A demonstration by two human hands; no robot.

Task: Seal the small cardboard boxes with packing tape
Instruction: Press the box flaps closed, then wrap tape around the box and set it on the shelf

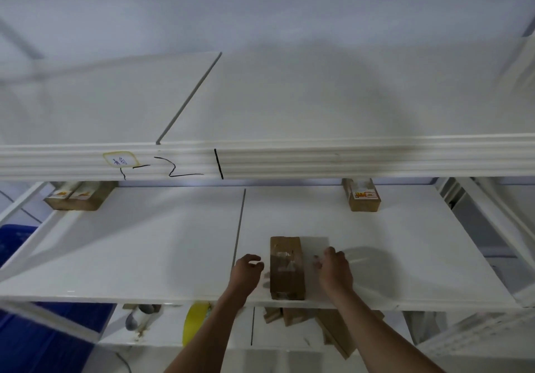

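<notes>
A small brown cardboard box [286, 268] with clear tape across its top lies near the front edge of the white middle shelf [144, 251]. My left hand [246, 271] hovers just left of it, fingers loosely curled, holding nothing. My right hand [334, 268] is just right of the box, fingers loosely bent, also apart from it. Two more small boxes with labels sit at the back: one at the left [78, 196] and one at the right [363, 196]. A yellow tape roll [195, 323] stands on the lower shelf under my left forearm.
The upper shelf [289, 158] with black marker lines overhangs the work area. Flat cardboard pieces [327, 326] and a grey-white tube [139, 316] lie on the lower shelf. Blue crates [29, 338] stand at the left. A white rack post [492, 227] rises at the right.
</notes>
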